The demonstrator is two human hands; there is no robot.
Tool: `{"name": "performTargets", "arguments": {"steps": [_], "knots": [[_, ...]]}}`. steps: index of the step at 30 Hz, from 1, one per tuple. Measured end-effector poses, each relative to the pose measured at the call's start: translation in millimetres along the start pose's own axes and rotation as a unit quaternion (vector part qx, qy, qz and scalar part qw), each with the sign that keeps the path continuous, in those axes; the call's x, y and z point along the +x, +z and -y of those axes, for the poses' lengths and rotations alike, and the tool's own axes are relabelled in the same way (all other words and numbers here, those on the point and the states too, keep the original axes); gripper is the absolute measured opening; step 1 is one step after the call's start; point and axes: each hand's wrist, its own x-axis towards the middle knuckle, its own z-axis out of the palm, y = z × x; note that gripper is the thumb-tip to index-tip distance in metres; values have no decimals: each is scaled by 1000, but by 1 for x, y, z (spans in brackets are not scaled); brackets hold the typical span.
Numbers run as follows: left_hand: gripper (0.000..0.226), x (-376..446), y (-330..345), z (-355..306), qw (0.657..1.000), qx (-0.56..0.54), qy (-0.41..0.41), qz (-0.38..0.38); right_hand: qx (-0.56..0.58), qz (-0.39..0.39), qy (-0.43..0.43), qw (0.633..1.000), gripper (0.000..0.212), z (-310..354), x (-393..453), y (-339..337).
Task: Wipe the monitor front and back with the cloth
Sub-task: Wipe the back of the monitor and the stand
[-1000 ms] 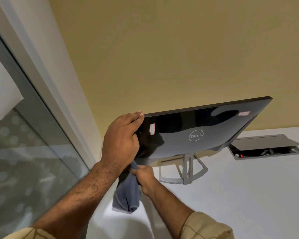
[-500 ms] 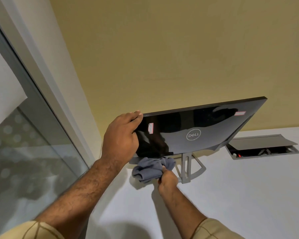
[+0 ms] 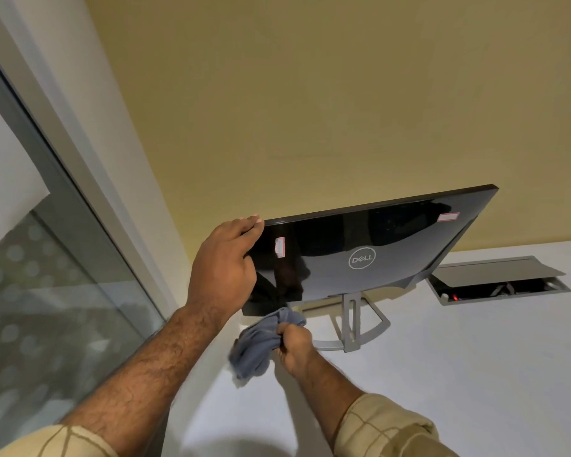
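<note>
My left hand (image 3: 223, 265) grips the top left corner of the monitor (image 3: 360, 255), fingers curled over the top edge, thumb on the glossy black back. The monitor stands on the white desk (image 3: 459, 374), its back toward me with the logo in the middle, and two small stickers (image 3: 279, 247) on the back, one near my left hand, one near the top right corner. My right hand (image 3: 294, 346) clutches the bunched grey cloth (image 3: 261, 344), at the monitor's lower left edge, just left of the grey stand (image 3: 351, 324); cloth top touches the bottom edge, rest hangs near the desk. Open cable box (image 3: 498, 282) set in the desk to the right, past the monitor. Yellow wall (image 3: 310, 110) behind, glass panel (image 3: 47, 308) on the left. Beige sleeves (image 3: 386, 427) on both arms.
</note>
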Motion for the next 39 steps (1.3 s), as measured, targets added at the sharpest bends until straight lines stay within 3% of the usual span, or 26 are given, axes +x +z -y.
{"name": "performTargets", "arguments": {"steps": [4, 6, 7, 8, 10, 12, 13, 17, 19, 21, 23, 26, 29, 32, 33, 34, 36, 38, 39], "knots": [[67, 0, 1, 0, 1000, -4, -4, -3, 106, 7, -57, 993, 20, 21, 0, -19], [67, 0, 2, 0, 1000, -4, -4, -10, 39, 5, -113, 993, 16, 28, -9, -31], [67, 0, 2, -1, 1000, -5, -2, -14, -56, -29, -182, 981, 14, 33, -15, -41], [67, -1, 2, -1, 1000, -7, 1, -18, -171, -76, -265, 946, 16, 40, -21, -52], [67, -2, 4, -2, 1000, -15, 8, -24, -318, -137, -421, 838, 27, 55, -34, -75], [68, -3, 6, -2, 999, -21, 11, -28, -344, -162, -499, 779, 32, 70, -43, -100], [68, -4, 7, -1, 999, -20, 11, -28, -333, -182, -512, 770, 31, 77, -43, -109], [68, -4, 9, -1, 999, -16, 3, -29, -282, -265, -493, 779, 32, 92, -22, -126], [68, -4, 10, -2, 999, -17, 0, -30, -317, -214, -485, 786, 33, 87, -13, -122], [68, -4, 10, -1, 999, -21, 1, -28, -401, -156, -477, 766, 39, 76, -6, -114], [68, -4, 10, 0, 999, -22, 4, -28, -451, -153, -473, 742, 47, 71, -2, -107], [67, -3, 12, 0, 999, -22, 7, -34, -501, -178, -439, 724, 38, 73, 5, -103], [67, -3, 15, -2, 999, -22, 3, -41, -582, -137, -412, 688, 39, 66, 13, -118], [67, -3, 17, -3, 998, -24, 3, -50, -494, -86, -356, 788, 57, 53, 26, -140], [67, -3, 17, -3, 998, -24, 2, -52, -486, -73, -357, 794, 52, 51, 25, -144], [66, -3, 17, -3, 998, -24, 2, -54, -507, -94, -340, 786, 43, 50, 18, -144], [66, -3, 16, -3, 998, -23, 3, -57, -582, -119, -350, 724, 20, 45, 3, -148], [66, -3, 16, -4, 998, -24, 4, -58, -679, -121, -370, 623, 29, 42, 6, -159], [66, -3, 16, -4, 998, -25, 4, -59, -700, -119, -375, 597, 33, 41, 11, -166]]}}
